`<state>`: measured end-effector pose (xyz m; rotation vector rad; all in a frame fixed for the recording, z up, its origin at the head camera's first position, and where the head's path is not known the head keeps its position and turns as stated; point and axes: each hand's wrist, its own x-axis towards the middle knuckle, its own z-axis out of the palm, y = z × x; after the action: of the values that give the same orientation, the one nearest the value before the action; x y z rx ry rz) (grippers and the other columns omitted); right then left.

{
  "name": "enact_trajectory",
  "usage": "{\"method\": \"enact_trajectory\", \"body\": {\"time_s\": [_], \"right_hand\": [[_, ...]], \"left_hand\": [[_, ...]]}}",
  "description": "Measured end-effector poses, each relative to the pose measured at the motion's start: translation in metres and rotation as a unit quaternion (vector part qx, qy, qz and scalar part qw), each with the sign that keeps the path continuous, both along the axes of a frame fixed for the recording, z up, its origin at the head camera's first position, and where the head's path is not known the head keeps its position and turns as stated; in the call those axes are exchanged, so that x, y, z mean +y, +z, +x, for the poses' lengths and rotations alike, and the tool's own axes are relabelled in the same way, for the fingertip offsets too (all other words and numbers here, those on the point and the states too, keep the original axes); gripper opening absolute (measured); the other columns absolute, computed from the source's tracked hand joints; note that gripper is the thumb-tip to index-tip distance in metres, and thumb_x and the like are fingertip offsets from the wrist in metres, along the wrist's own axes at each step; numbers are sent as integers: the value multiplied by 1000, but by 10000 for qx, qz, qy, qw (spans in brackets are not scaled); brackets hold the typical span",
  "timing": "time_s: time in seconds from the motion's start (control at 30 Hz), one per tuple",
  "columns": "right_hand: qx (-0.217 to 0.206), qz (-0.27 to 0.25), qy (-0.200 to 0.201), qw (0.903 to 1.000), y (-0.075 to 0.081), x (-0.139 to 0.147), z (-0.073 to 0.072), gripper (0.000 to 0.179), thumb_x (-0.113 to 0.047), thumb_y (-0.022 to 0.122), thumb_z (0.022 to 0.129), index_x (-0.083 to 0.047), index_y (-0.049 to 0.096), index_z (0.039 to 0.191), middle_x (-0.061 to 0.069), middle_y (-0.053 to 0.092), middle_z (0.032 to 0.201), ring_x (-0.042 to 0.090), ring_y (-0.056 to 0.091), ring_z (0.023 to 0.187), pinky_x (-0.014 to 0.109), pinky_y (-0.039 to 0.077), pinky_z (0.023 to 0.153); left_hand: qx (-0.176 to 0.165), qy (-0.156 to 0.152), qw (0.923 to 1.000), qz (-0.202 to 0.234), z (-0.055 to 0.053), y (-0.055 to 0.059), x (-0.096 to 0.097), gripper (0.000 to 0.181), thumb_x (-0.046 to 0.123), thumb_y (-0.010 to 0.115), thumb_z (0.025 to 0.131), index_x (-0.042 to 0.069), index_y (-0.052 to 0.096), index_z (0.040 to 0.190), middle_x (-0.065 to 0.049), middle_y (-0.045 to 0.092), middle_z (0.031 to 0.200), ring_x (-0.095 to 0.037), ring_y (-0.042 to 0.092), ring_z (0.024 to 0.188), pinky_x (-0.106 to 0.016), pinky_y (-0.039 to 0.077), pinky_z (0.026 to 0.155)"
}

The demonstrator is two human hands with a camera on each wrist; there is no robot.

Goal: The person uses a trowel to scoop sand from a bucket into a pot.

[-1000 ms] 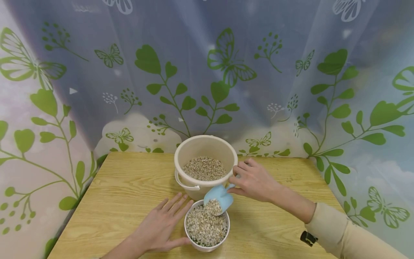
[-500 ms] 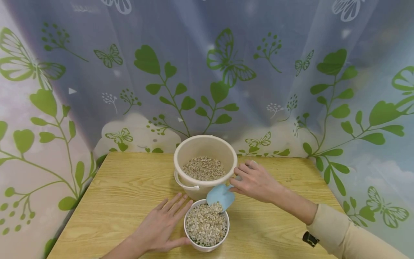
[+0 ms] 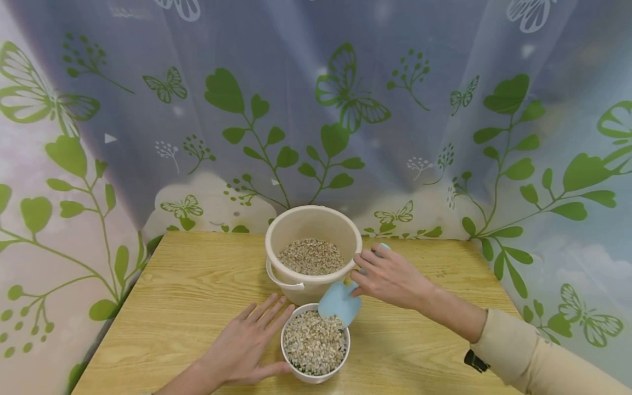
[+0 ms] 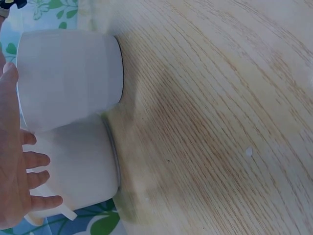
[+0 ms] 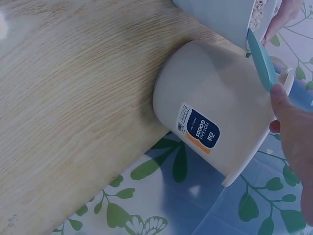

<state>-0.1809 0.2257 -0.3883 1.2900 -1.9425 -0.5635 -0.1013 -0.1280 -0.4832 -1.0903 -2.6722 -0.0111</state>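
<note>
My right hand (image 3: 392,277) grips the handle of a light blue scoop (image 3: 340,303). The scoop is tipped, its front edge at the far right rim of a small white pot (image 3: 316,379). Pale gravel (image 3: 315,341) fills that pot nearly to the brim, with bits of green under it at the near edge. My left hand (image 3: 247,344), fingers straight and spread, stands at the pot's left side, thumb close to its rim; whether it touches is unclear. Behind the pot is a cream bucket (image 3: 281,274), partly filled with finer-looking brownish gravel (image 3: 312,257).
The wooden table (image 3: 197,274) extends to both sides of the bucket and pot. A patterned curtain (image 3: 306,109) hangs behind and at the sides. The bucket's white handle (image 3: 286,284) hangs down in front, and a label (image 5: 200,128) shows on its side.
The scoop has tipped over and moved slightly right, and the gravel in it has slid into the pot. My left hand and the bucket have stayed in place.
</note>
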Motion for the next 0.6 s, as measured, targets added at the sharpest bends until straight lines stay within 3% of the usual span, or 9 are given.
{"method": "enact_trajectory", "body": {"time_s": [0.23,0.43,0.6], "right_hand": [[227,270,-3,9994,6,-2,4,49,-68,65,91,-19,62,91,-1,71,107,17,55,93,30,49,88],[458,358,219,9981,10,-3,4,49,-66,65,93,-17,58,91,1,67,102,18,52,89,29,47,86],[902,401,494,9939,17,-5,2,52,-67,60,94,-15,58,92,0,64,97,18,52,86,30,47,84]], "left_hand": [[-29,4,10000,27,0,-1,0,100,86,44,93,16,41,163,-11,46,167,-32,46,154,-54,55,113],[17,-19,10000,61,-1,-2,0,100,86,45,92,15,42,163,-12,46,166,-33,47,153,-54,55,112],[28,-39,9999,101,-1,-3,-1,100,86,45,92,14,43,162,-12,46,166,-33,48,153,-55,56,111]]}}
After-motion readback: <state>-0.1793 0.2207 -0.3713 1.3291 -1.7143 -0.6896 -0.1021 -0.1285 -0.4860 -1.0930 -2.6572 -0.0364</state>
